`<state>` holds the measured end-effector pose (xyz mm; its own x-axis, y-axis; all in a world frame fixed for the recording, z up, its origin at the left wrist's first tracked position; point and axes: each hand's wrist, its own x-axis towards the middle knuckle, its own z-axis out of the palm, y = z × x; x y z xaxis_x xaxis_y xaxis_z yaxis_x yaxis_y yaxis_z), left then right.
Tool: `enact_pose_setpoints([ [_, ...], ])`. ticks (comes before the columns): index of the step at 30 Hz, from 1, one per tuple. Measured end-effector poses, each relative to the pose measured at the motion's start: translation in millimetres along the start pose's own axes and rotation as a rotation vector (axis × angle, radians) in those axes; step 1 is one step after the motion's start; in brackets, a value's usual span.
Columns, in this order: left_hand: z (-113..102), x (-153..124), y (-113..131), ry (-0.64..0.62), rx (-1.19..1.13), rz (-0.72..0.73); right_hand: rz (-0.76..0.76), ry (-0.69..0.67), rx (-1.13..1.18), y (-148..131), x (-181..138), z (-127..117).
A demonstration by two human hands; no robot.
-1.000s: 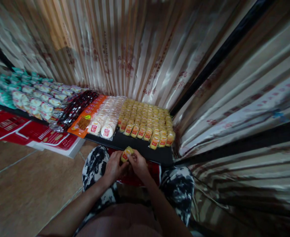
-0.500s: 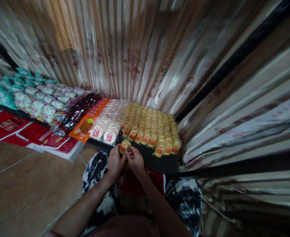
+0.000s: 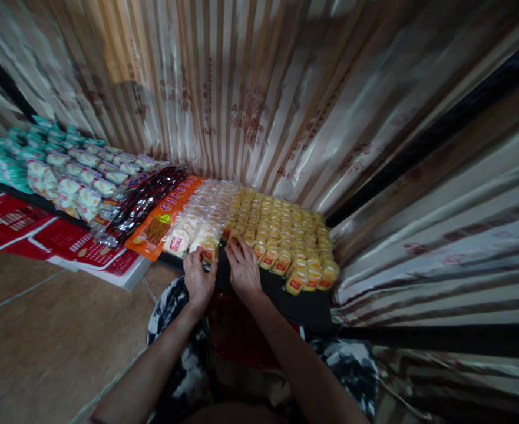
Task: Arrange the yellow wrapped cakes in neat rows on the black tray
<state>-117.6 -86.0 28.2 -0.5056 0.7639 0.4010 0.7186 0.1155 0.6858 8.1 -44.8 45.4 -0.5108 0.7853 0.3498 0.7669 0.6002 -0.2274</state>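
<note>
My left hand (image 3: pixel 200 280) is closed around a small yellow wrapped cake (image 3: pixel 209 251) with a red label, in front of the white wrapped cakes (image 3: pixel 179 240). To its right, my right hand (image 3: pixel 244 272) reaches toward the front of the rows of yellow wrapped cakes (image 3: pixel 281 235). Its fingers are stretched out and slightly apart, with the tips at the nearest packs; I see nothing held in it. The rows stand on a dark board (image 3: pixel 301 309). Part of the front row is hidden behind my right hand.
Left of the white cakes lie an orange snack packet (image 3: pixel 155 229), dark shiny packets (image 3: pixel 146 203) and several green-and-white packets (image 3: pixel 71 171). Red printed bags (image 3: pixel 80 244) rest on the tiled floor below. A striped curtain (image 3: pixel 224 88) hangs behind, with dark bars crossing it.
My hands have moved apart. The left hand has carried the yellow cake left toward the white cakes. My right hand has let go of it and moved up to the yellow rows.
</note>
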Motion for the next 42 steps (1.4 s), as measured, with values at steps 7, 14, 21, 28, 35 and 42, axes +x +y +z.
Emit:
enact_pose_setpoints([
  [7, 18, -7, 12, -0.096, -0.127, -0.072, -0.110, -0.034, -0.159, 21, 7, 15],
  [14, 34, 6, 17, -0.029, -0.063, 0.010, -0.109, 0.084, -0.215, 28, 5, 24],
  [21, 46, 10, 19, 0.032, -0.001, 0.092, -0.136, 0.160, -0.208, 35, 3, 29],
  [28, 55, 13, 22, 0.123, 0.079, 0.062, -0.135, 0.170, -0.160, 37, 3, 28],
  [35, 53, 17, 18, 0.080, 0.213, 0.100, -0.139, 0.183, -0.133, 38, 3, 28],
  [42, 53, 21, 23, 0.116, 0.221, 0.103, -0.127, 0.225, -0.083, 38, 5, 29],
])
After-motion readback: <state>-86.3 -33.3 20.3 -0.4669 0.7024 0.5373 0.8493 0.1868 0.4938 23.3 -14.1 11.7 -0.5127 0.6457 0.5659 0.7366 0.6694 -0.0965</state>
